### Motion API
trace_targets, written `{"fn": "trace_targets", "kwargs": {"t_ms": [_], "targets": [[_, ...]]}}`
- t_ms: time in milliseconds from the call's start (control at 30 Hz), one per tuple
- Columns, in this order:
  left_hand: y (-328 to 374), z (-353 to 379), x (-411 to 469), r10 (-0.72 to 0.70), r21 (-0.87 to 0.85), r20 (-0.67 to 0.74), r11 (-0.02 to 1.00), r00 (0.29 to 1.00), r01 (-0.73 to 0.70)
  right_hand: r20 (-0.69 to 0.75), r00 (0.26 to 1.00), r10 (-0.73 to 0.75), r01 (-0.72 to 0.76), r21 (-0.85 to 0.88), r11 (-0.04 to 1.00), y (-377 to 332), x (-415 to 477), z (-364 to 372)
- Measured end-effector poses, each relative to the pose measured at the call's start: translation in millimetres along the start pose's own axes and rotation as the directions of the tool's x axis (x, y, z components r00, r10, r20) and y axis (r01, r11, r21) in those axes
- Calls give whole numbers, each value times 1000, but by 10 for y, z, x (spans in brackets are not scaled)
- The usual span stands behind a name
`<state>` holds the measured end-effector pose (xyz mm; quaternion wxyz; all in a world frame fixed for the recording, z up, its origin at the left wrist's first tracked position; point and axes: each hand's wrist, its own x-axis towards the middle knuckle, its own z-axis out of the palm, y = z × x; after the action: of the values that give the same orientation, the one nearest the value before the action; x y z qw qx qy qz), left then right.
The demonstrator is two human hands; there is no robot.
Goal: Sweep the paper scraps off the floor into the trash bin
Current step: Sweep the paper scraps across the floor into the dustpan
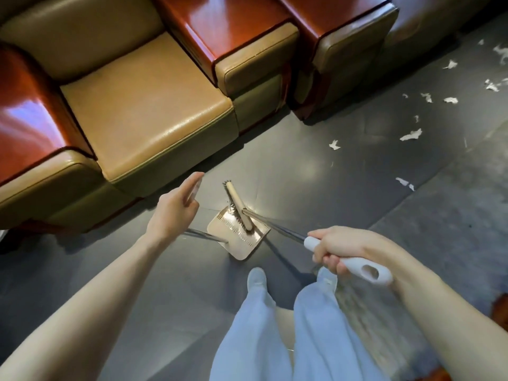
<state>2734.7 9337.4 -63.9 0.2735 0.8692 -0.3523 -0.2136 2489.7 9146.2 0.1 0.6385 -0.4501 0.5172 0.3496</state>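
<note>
**Mia:** What is closest to us?

**Ben:** Two legs in light blue trousers (pixel 275 325). One pale shoe (pixel 257 279) pokes out in front of them, on the grey floor (pixel 316 171).

**Mia:** What is the right hand doing?

**Ben:** The right hand (pixel 346 248) is wrapped tight round the white grip (pixel 365 266) of the broom. The end of the grip, with a hole in it, sticks out behind the hand. A thin metal stick runs from the grip down and away to the broom head (pixel 239 210).

**Mia:** And the left hand?

**Ben:** The left hand (pixel 176 207) is loose. Its fingers are straight and point away, and it holds nothing. It is up in the air, to the left of the broom head.

**Mia:** What is that shiny stick under its wrist?

**Ben:** That is the pole (pixel 206 235) of the dustpan (pixel 239 240). The hand is over it, not round it. I cannot tell if the wrist touches it.

**Mia:** Where is the dustpan?

**Ben:** On the floor, just past the shoe, between the two hands. The broom head lies across it, with its bristles down on the pan.

**Mia:** Where are the paper scraps?

**Ben:** The paper scraps (pixel 411 135) are farther off, on the right. They are small white torn bits, spread over the floor, well apart from the dustpan. The bits go on up to the far right edge.

**Mia:** What is at the back?

**Ben:** A tan armchair (pixel 143 105) is on the left. It has shiny red-brown wooden arms (pixel 220 26). One more chair like it stands just beside it, on the right.
</note>
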Motion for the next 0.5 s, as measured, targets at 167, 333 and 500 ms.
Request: {"fn": "trace_targets", "kwargs": {"t_ms": [167, 333, 500], "targets": [[74, 6, 23, 14, -53, -12, 998, 1000, -14, -124, 978, -166, 145, -161, 976, -86, -104, -44], [162, 14, 75, 6, -102, -48, 995, 999, -11, -213, 972, -103, 63, -187, 980, -95, 49, 32], [251, 127, 135, 17, -112, -18, 994, 1000, -19, -214, 964, -156, 99, -255, 962, -101, 375, 307]]}}
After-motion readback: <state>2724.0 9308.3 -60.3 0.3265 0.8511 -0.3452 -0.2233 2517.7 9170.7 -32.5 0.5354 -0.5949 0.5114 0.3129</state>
